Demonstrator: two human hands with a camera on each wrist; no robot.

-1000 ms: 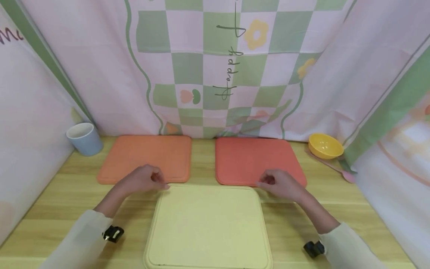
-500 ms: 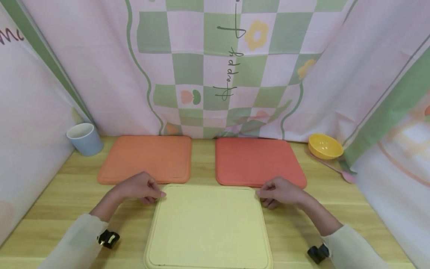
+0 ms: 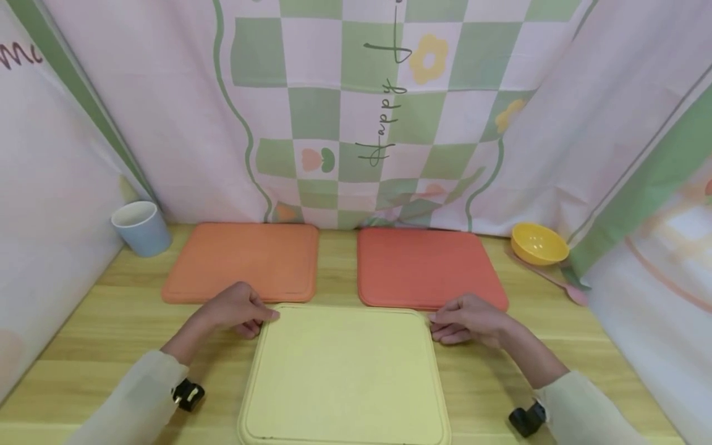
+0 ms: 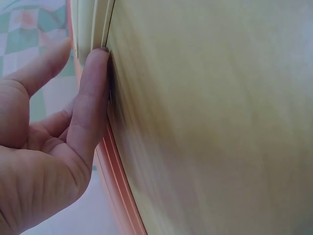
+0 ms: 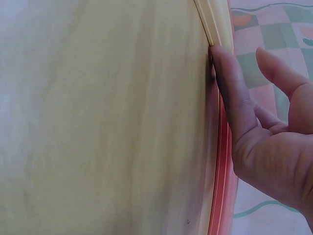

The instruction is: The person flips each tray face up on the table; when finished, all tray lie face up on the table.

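Observation:
A pale yellow cutting board (image 3: 345, 374) lies flat on the wooden table, nearest to me. My left hand (image 3: 236, 309) is at its far left corner, the thumb tip over the corner in the head view. In the left wrist view, a nearly straight finger (image 4: 90, 93) touches the board's edge from the table side. My right hand (image 3: 467, 320) is at the far right corner. One finger (image 5: 234, 93) touches the edge there, while the right thumb (image 5: 279, 71) stands apart from the board. Some fingers are hidden behind others.
An orange cutting board (image 3: 245, 259) and a red cutting board (image 3: 428, 266) lie behind the yellow one. A blue cup (image 3: 146, 235) stands at the back left. A yellow bowl (image 3: 538, 244) and pink spoon (image 3: 573, 293) are at the back right, before the curtain (image 3: 356, 111).
Both hands have come down from above the far corners to the yellow board's edges, their fingers now beside it. The board has not moved.

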